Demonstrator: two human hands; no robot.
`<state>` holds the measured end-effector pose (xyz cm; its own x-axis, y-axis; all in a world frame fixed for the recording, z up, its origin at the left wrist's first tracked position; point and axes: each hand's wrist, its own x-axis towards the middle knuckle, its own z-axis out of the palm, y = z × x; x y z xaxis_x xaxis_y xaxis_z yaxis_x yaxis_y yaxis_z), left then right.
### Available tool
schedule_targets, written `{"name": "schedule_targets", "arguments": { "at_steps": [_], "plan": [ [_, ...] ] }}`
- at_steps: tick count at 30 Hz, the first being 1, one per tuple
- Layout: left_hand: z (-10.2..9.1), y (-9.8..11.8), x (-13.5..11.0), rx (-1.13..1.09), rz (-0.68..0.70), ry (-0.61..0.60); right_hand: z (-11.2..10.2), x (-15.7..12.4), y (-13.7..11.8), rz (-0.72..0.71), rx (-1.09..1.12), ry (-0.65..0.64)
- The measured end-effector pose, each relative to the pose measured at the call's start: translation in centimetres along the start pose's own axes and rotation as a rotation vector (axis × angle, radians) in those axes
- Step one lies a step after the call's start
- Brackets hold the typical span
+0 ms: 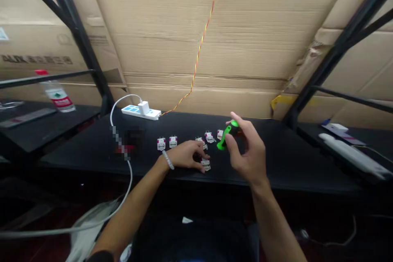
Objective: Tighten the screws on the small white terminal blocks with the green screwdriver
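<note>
My left hand, with a pale bracelet at the wrist, rests on the black table. Its thumb and fingertips close on a small white part near the table's front edge. Held up in the fingers of my right hand is a green-and-black tool with a rounded end; its exact kind cannot be made out. Beyond my left hand lie several small white-and-purple pieces with thin prongs, among them one piece between my hands. Two more, a left piece and a right piece, lie side by side left of my hand.
A white power strip with a plugged-in charger lies at the back left. Its white cable loops over the front edge. A twisted red-yellow wire runs up the cardboard. Black metal posts stand both sides; a bottle is left.
</note>
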<state>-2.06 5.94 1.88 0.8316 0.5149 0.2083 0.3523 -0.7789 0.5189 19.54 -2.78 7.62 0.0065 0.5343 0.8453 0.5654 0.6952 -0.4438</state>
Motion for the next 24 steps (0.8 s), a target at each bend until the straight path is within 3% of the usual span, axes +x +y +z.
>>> {"name": "schedule_targets", "arguments": {
  "at_steps": [24],
  "plan": [
    [-0.03, -0.26, 0.01, -0.009, 0.023, -0.001, 0.06, -0.56, 0.9, 0.035, 0.116, -0.038]
  ]
}}
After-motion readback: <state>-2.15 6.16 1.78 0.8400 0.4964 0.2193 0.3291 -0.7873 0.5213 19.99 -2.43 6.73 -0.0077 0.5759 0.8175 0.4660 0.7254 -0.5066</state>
